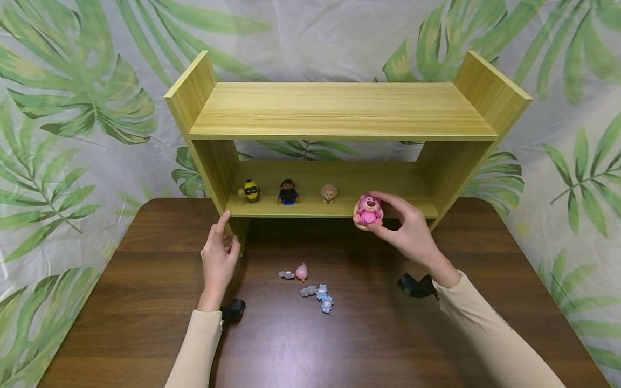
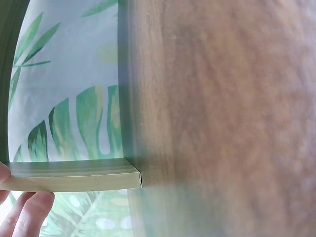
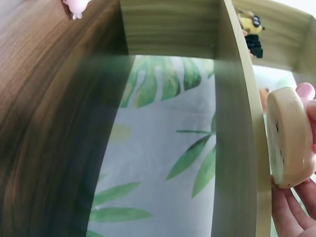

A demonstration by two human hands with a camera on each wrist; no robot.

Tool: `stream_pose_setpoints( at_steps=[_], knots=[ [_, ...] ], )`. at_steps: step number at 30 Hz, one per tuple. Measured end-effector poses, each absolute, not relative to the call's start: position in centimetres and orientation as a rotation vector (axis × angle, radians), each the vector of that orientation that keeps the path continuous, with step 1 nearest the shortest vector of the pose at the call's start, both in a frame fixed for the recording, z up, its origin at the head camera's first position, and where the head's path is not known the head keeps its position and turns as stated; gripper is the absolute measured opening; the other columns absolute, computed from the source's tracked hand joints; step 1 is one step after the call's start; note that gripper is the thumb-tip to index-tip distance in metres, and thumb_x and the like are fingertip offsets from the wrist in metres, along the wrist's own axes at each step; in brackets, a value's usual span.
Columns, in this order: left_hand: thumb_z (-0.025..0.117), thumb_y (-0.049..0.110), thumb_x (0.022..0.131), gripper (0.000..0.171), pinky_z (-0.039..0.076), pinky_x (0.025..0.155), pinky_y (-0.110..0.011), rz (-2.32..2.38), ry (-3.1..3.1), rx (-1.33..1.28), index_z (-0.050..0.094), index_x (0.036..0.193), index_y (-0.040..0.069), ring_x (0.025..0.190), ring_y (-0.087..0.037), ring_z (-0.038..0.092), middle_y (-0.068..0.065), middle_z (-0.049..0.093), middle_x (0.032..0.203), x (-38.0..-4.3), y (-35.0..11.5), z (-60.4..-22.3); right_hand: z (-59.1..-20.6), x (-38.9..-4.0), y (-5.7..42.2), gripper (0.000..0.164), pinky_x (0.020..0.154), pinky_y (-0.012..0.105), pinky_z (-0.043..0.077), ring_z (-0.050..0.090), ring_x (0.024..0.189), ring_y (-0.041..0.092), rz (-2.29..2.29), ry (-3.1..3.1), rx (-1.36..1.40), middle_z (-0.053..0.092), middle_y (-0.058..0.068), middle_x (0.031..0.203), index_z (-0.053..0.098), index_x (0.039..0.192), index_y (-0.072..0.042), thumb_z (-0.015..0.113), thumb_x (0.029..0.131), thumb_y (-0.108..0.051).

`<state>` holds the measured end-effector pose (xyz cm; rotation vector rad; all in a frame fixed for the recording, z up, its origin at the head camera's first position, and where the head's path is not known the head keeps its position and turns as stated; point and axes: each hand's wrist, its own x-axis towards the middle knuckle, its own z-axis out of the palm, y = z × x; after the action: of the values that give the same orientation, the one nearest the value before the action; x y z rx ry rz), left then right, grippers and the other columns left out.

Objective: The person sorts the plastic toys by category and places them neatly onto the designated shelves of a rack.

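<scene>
My right hand pinches a pink bear figurine with a round cream back, thumb below and fingers above, at the front edge of the middle shelf board. In the right wrist view the figurine's cream back is beside the board's edge. My left hand grips the left side panel of the wooden shelf; the left wrist view shows fingers on both sides of the panel edge. On the middle board stand a yellow-and-black figurine, a dark-and-blue figurine and a small beige animal figurine.
On the brown table before the shelf lie a pink figurine, two light-blue figurines and two greyish translucent pieces. Leaf-patterned cloth hangs behind. The shelf's right side panel rises right of my right hand.
</scene>
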<state>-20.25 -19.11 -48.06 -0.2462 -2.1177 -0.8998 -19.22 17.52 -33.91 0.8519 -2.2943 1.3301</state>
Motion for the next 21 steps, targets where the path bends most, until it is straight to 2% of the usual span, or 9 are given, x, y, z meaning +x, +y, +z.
stream_pose_setpoints(
  at_steps=[9,21],
  knots=[
    [0.057,-0.015,0.081,0.078,0.054,0.051,-0.042,-0.893,-2.113,-0.246,0.037,0.142,0.028,0.076,-0.029,0.060,-0.015,0.053,0.092,-20.3,-19.1,-48.1,-33.6,-20.1,17.8,0.050,0.089,0.018,0.046,0.056,0.107,0.039,1.369,-2.321,0.817,0.056,0.031,0.119,0.053,0.122,0.017,0.069,0.075,0.016],
    [0.057,-0.016,0.080,0.079,0.054,0.051,-0.042,-0.895,-2.113,-0.241,0.037,0.143,0.028,0.075,-0.031,0.059,-0.014,0.053,0.092,-20.3,-19.1,-48.2,-33.0,-21.0,18.0,0.048,0.093,0.020,0.045,0.055,0.111,0.038,1.369,-2.370,0.763,0.056,0.029,0.122,0.053,0.123,0.016,0.069,0.078,0.012]
  ],
)
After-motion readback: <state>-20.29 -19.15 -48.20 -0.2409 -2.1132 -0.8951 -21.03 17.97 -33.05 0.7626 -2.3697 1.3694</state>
